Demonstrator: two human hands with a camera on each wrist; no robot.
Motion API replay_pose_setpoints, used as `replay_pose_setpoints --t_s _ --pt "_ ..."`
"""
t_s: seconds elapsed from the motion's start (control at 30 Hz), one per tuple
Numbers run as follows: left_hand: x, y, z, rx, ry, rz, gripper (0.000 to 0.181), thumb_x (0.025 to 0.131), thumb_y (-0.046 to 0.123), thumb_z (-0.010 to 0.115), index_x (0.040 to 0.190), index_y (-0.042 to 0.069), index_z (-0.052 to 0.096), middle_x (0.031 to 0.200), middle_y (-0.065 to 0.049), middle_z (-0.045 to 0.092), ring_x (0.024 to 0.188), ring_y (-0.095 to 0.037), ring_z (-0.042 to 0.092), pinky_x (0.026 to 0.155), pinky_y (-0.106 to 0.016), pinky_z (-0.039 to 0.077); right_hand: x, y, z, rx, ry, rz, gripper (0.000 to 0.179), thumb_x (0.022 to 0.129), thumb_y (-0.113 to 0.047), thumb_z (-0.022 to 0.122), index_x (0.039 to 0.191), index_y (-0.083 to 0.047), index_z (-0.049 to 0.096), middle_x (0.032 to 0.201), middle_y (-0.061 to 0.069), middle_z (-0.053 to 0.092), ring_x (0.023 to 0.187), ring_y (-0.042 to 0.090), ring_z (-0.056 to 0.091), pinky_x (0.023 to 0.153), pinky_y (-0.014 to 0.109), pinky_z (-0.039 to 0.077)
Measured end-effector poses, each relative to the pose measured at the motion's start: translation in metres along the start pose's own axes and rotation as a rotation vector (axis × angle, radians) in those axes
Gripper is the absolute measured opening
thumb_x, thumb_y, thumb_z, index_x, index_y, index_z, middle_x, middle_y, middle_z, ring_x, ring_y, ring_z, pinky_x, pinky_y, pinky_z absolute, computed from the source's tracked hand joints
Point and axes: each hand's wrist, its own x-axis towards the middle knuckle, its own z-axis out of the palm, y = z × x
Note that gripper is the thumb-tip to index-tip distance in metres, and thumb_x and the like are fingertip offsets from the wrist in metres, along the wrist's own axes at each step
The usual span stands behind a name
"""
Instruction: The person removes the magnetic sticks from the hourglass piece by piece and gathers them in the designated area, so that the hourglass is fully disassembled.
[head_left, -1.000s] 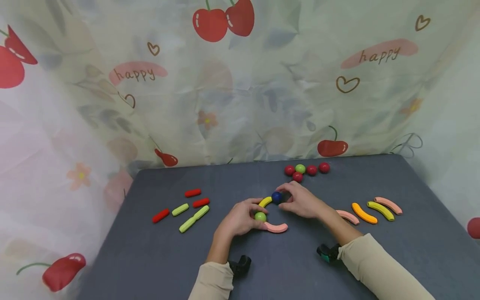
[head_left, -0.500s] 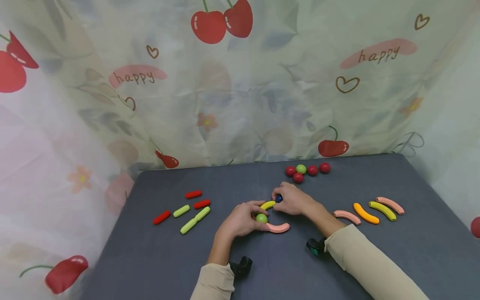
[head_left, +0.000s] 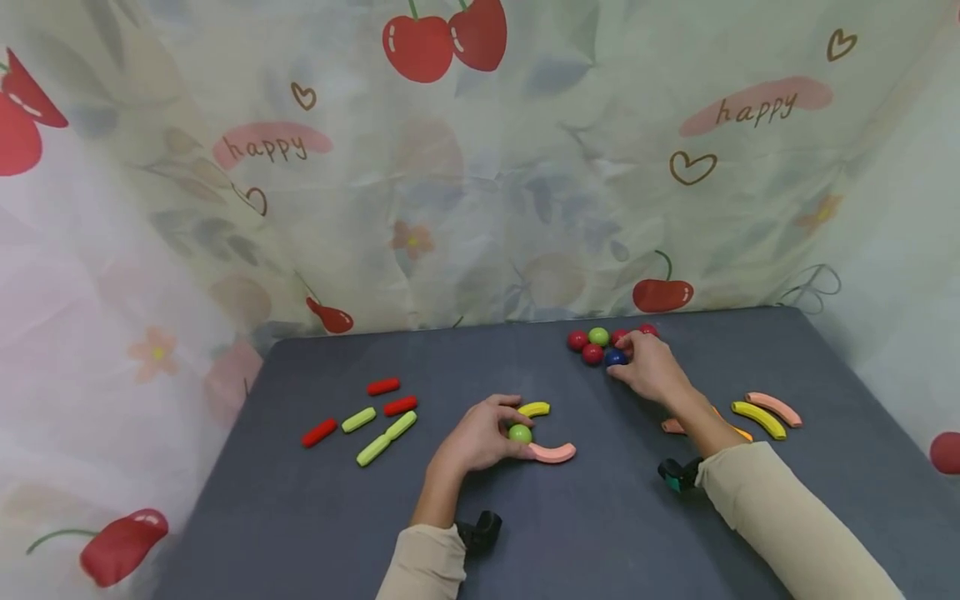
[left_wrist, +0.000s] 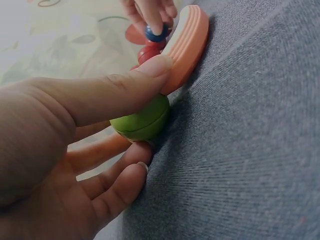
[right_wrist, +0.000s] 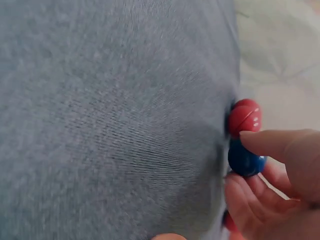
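In the head view my left hand (head_left: 483, 433) curls around a green ball (head_left: 520, 433) at mid-table. Its thumb tip lies against a pink curved stick (head_left: 553, 453), which meets the ball in the left wrist view; its upper fingers reach a yellow curved stick (head_left: 535, 409). Farther back and right, my right hand (head_left: 651, 367) pinches a dark blue ball (head_left: 615, 357) between thumb and fingers, beside a red ball (head_left: 592, 354). Seen from the right wrist, the blue ball (right_wrist: 246, 159) sits close by a red ball (right_wrist: 245, 118) near the table surface.
Behind the right hand are several red balls and another green ball (head_left: 598, 337). Red short sticks (head_left: 319, 432) and light green sticks (head_left: 359, 419) lie on the left. Yellow (head_left: 759, 419) and pink curved sticks (head_left: 774, 408) lie right, partly under the right forearm. A printed curtain (head_left: 480, 208) borders the dark table.
My right hand has carried the blue ball from the end of the yellow curved stick back and right to the red balls. My left hand stays around the green ball.
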Motion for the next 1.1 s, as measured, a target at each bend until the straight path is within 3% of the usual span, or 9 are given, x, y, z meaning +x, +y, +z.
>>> replay_pose_setpoints --t_s 0.2,0.4,0.47,0.57,0.63,0.7,0.83,1.0,1.1 --pt "-0.001 -0.002 0.002 -0.017 0.023 0.005 0.035 0.078 0.028 0.091 0.110 0.022 0.080 0.140 -0.004 0.056 0.126 -0.027 0.053 0.096 -0.042 0.048 0.001 0.006 0.006 0.016 0.068 0.074 0.042 0.091 -0.020 0.077 0.120 0.005 0.059 0.114 0.025 0.063 0.103 0.038 0.059 0.091 0.053 0.051" --pt "-0.001 -0.002 -0.001 -0.024 0.044 0.013 0.035 0.076 0.026 0.092 0.109 0.023 0.080 0.122 -0.002 0.061 0.105 -0.020 0.054 0.086 -0.037 0.048 -0.007 -0.010 0.011 0.023 0.140 0.008 0.032 0.091 -0.015 0.076 0.113 0.003 0.061 0.112 0.022 0.057 0.100 0.035 0.055 0.089 0.052 0.050" --pt "-0.001 -0.002 -0.002 -0.021 0.047 0.019 0.035 0.076 0.026 0.092 0.109 0.023 0.080 0.121 0.000 0.062 0.101 -0.018 0.055 0.085 -0.036 0.048 -0.011 -0.019 0.016 0.028 0.080 -0.069 0.029 0.089 -0.014 0.077 0.110 0.001 0.064 0.107 0.019 0.062 0.095 0.031 0.060 0.086 0.049 0.052" --pt "-0.001 -0.003 -0.003 -0.022 0.047 0.028 0.037 0.077 0.025 0.091 0.111 0.023 0.079 0.122 0.001 0.064 0.092 -0.015 0.058 0.082 -0.034 0.050 -0.015 -0.034 0.030 0.061 -0.112 -0.197 0.027 0.089 -0.018 0.078 0.108 -0.002 0.069 0.100 0.012 0.070 0.091 0.023 0.065 0.083 0.042 0.056" --pt "-0.001 -0.004 -0.003 -0.021 0.040 0.031 0.036 0.077 0.026 0.091 0.111 0.024 0.078 0.123 0.002 0.065 0.087 -0.013 0.057 0.079 -0.032 0.050 -0.016 -0.043 0.040 0.084 -0.241 -0.251 0.027 0.090 -0.023 0.078 0.107 -0.004 0.071 0.098 0.007 0.071 0.089 0.017 0.066 0.081 0.036 0.056" --pt "0.000 -0.004 -0.002 -0.020 0.035 0.038 0.036 0.078 0.026 0.091 0.111 0.024 0.078 0.126 0.002 0.065 0.086 -0.012 0.057 0.079 -0.031 0.050 -0.018 -0.051 0.048 0.104 -0.311 -0.272 0.025 0.091 -0.024 0.076 0.108 -0.006 0.073 0.097 0.004 0.072 0.087 0.012 0.065 0.080 0.031 0.055" --pt "0.000 -0.005 -0.002 -0.018 0.033 0.044 0.035 0.078 0.026 0.090 0.111 0.024 0.078 0.129 0.001 0.065 0.091 -0.013 0.058 0.083 -0.033 0.050 -0.020 -0.062 0.056 0.104 -0.344 -0.269 0.020 0.091 -0.018 0.070 0.107 -0.008 0.074 0.094 0.001 0.071 0.084 0.009 0.062 0.079 0.029 0.053" --pt "0.000 -0.004 -0.003 -0.022 0.041 0.047 0.036 0.078 0.026 0.090 0.112 0.024 0.078 0.131 0.002 0.066 0.097 -0.014 0.061 0.085 -0.033 0.051 -0.019 -0.067 0.055 0.115 -0.402 -0.232 0.025 0.088 -0.025 0.073 0.107 -0.008 0.074 0.094 0.000 0.070 0.083 0.008 0.060 0.077 0.027 0.050" --pt "0.000 -0.005 -0.003 -0.023 0.044 0.049 0.037 0.078 0.025 0.090 0.113 0.022 0.078 0.132 0.000 0.066 0.101 -0.017 0.063 0.087 -0.035 0.052 -0.019 -0.068 0.055 0.085 -0.380 -0.232 0.022 0.084 -0.023 0.076 0.101 -0.009 0.074 0.088 -0.001 0.071 0.077 0.007 0.059 0.072 0.025 0.050"
